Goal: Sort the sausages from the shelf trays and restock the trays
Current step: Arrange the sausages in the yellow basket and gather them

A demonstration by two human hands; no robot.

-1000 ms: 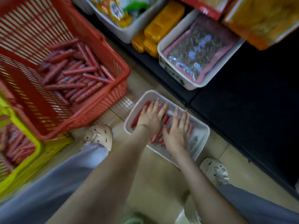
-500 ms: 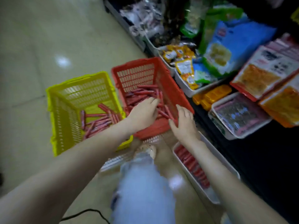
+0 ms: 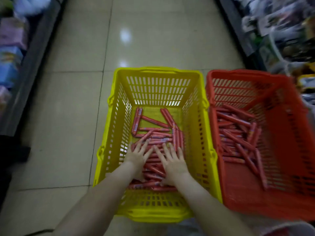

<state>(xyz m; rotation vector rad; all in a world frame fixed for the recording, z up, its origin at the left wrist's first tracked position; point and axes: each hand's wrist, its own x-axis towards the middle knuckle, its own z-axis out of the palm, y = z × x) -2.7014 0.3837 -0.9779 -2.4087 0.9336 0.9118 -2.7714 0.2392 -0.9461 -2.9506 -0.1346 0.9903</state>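
Observation:
A yellow basket (image 3: pixel 117 126) stands on the floor in front of me with several red wrapped sausages (image 3: pixel 153 130) lying in it. Both my hands are inside it. My left hand (image 3: pixel 139 156) lies flat with spread fingers on the sausage pile near the basket's left side. My right hand (image 3: pixel 172 160) lies flat beside it, fingers spread on the sausages too. To the right stands a red basket (image 3: pixel 289 150) with another loose pile of sausages (image 3: pixel 238 138). The white shelf tray shows only as a sliver at the bottom right corner.
Tiled aisle floor (image 3: pixel 68 116) stretches ahead and to the left. A dark shelf base with blurred packets (image 3: pixel 12 48) runs along the left edge. Shelves with packaged goods (image 3: pixel 281 31) run along the right, close behind the red basket.
My hands left the white tray, passed over the red basket, and now rest on the sausages in the yellow basket. My view has swung left, down the aisle.

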